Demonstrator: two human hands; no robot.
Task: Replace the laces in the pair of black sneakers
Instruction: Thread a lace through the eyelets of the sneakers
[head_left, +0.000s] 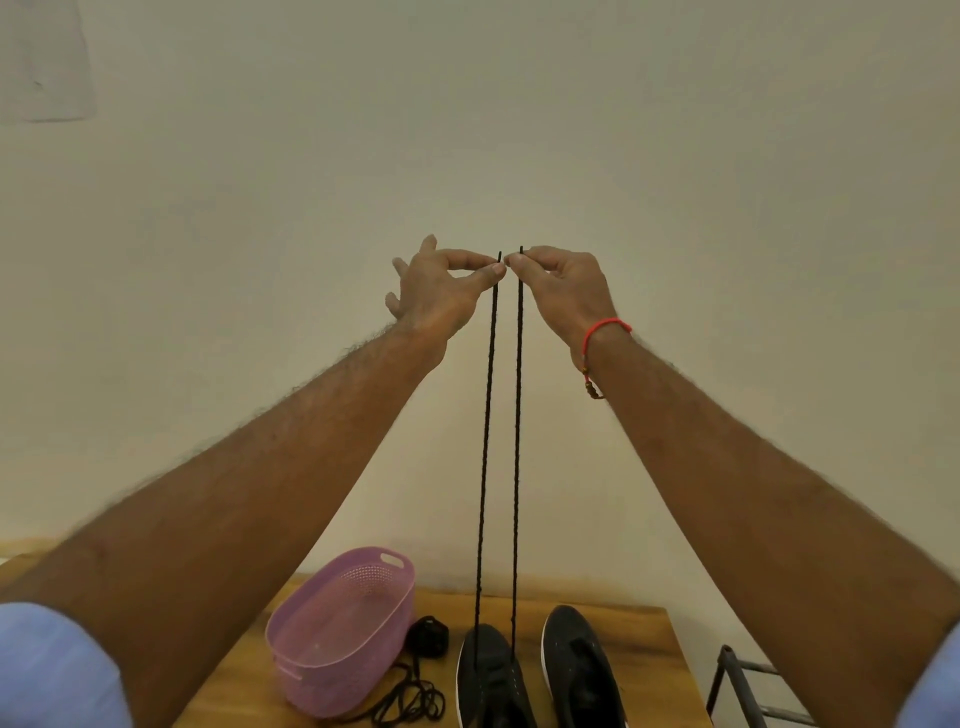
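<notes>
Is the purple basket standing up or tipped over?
Tipped. The purple basket leans on the wooden table with its open mouth facing the camera, its handle slot at the top. Nothing shows inside it.

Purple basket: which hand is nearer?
Left. The left hand is raised high above the purple basket, slightly to its right; the right hand is equally high but further right, above the sneakers.

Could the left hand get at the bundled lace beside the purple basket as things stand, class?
Probably not at once: the left hand is raised high, pinching one end of the black lace. The bundled lace lies uncovered on the table beside the purple basket, so releasing first would free the way.
</notes>
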